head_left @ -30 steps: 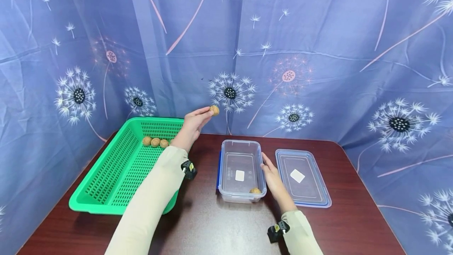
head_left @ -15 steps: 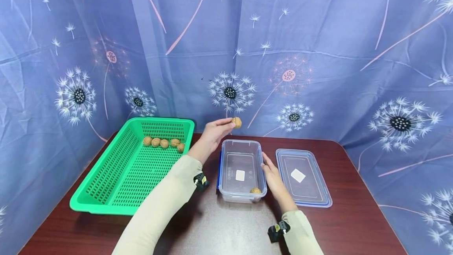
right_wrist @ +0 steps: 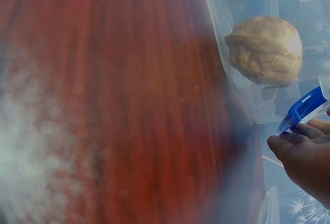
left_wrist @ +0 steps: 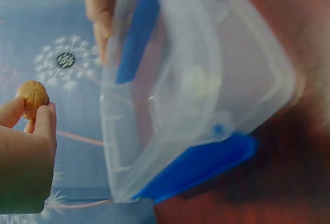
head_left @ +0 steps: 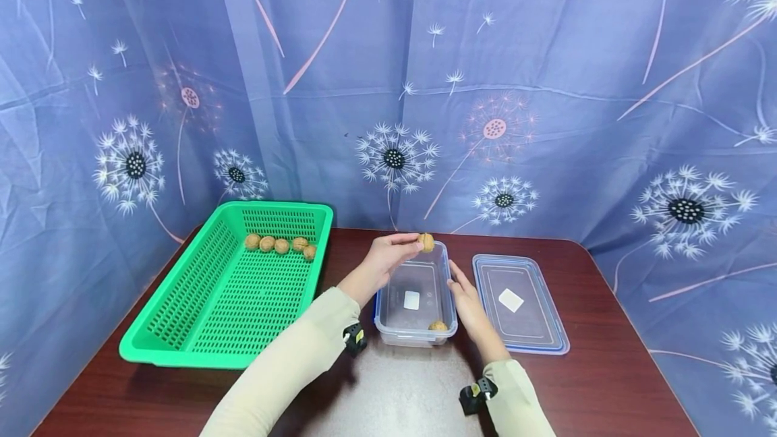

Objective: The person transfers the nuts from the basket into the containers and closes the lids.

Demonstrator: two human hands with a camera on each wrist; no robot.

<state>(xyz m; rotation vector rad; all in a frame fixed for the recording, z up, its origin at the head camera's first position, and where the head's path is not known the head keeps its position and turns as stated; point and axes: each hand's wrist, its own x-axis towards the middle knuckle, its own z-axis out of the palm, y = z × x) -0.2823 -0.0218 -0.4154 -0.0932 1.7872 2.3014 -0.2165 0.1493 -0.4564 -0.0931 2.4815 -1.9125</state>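
My left hand [head_left: 384, 259] pinches a walnut [head_left: 427, 243] between thumb and fingertips, above the far end of a clear plastic box [head_left: 400, 337]. In the left wrist view the held walnut [left_wrist: 33, 99] is at the far left, beside the box wall [left_wrist: 116, 147]. Another walnut [head_left: 438, 326] lies in the box's near right corner; it looks large in the right wrist view. My right hand [head_left: 470, 305] rests along the box's right side, its fingers fairly straight and touching the side near a blue latch flap [right_wrist: 304, 106].
A green perforated basket [head_left: 176, 359] stands at the left with several walnuts [head_left: 267, 243] lined up near its far end. To the right of the box a clear lid [head_left: 528, 322] with blue edging lies flat on the brown table [head_left: 607, 369]. A patterned curtain [head_left: 546, 127] hangs behind.
My left hand has carried the walnut rightward from beside the basket, then down to the box's far end. My right hand and the box have stayed in place.
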